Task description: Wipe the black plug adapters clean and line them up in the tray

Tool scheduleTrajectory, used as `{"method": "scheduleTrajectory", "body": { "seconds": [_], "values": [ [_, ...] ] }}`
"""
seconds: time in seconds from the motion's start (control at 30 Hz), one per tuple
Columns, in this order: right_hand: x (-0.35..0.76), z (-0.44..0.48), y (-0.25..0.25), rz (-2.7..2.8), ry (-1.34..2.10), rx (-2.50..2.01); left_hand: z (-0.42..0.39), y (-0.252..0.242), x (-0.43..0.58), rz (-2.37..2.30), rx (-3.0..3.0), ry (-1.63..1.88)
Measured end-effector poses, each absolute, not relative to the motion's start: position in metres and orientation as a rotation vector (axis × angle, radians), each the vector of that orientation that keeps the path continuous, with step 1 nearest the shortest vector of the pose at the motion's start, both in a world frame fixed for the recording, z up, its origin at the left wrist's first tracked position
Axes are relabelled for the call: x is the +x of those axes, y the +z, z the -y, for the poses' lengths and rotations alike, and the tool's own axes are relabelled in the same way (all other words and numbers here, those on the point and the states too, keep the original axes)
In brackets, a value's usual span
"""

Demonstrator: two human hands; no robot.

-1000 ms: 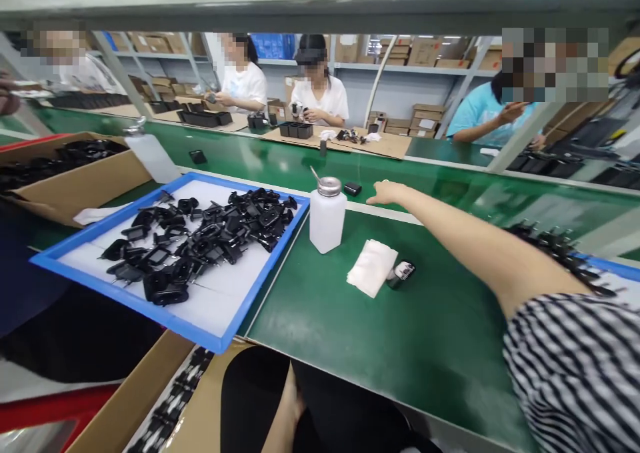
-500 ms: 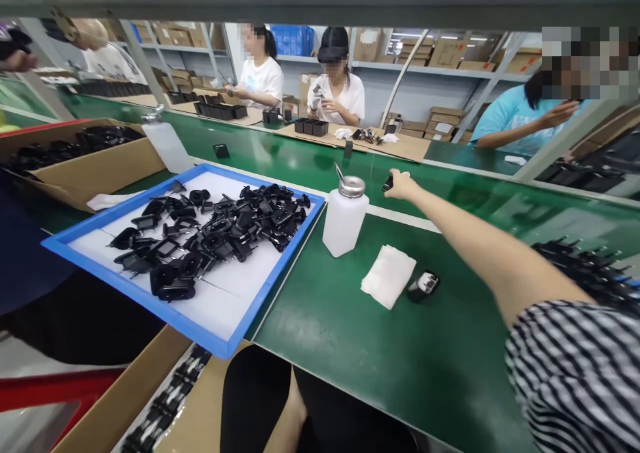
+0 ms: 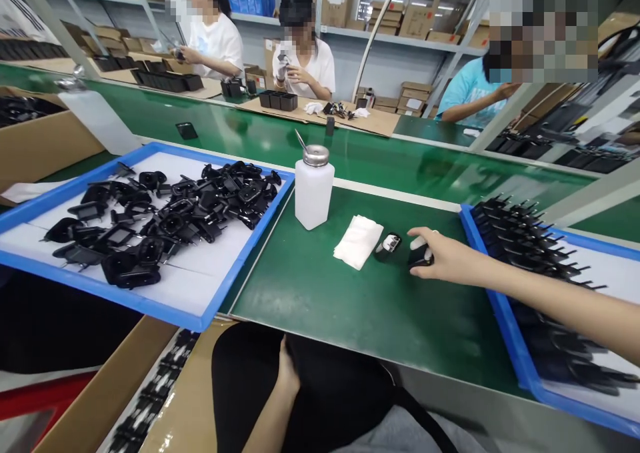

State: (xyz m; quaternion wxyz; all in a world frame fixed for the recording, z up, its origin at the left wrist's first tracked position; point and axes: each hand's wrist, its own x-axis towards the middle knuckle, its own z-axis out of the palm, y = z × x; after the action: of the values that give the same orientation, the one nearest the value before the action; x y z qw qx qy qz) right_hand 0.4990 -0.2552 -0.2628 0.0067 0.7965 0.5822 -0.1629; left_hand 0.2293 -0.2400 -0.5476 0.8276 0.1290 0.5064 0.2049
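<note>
My right hand (image 3: 445, 256) is closed around a small black plastic housing (image 3: 420, 254), with the thumb below and the fingers above. It is just above or on the green bench top; I cannot tell if they touch. Left of it lies another black housing (image 3: 389, 247) with pale parts showing inside. A folded white cloth (image 3: 358, 241) lies beside that one. Behind the cloth stands a white pump bottle (image 3: 315, 187) with a metal top and a thin tool sticking out. My left hand (image 3: 289, 371) rests between my thighs, its fingers hidden.
A blue-rimmed tray (image 3: 210, 306) of loose black plug parts is at the left. Another blue tray (image 3: 525, 366) holds rows of black plugs, pins up, under my right forearm. A second bottle (image 3: 103, 119) leans at the back left. Co-workers (image 3: 305, 66) sit across the bench.
My right hand has come back from the far strip toward me with the black housing in it. The view has swung right, bringing the right tray into sight. The left hand stays low.
</note>
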Motion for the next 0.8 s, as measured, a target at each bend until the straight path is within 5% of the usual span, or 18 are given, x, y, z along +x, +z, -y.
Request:
{"method": "scheduleTrajectory", "body": {
  "seconds": [0.37, 0.8],
  "values": [
    [0.487, 0.238, -0.276, -1.787, -0.452, 2.516, 0.239, -0.523, 0.228, -1.053, 0.528, 0.515],
    [0.403, 0.227, -0.284, -2.065, -0.141, 2.039, 0.239, -0.514, 0.227, -1.183, 0.795, 0.539]
  ]
}}
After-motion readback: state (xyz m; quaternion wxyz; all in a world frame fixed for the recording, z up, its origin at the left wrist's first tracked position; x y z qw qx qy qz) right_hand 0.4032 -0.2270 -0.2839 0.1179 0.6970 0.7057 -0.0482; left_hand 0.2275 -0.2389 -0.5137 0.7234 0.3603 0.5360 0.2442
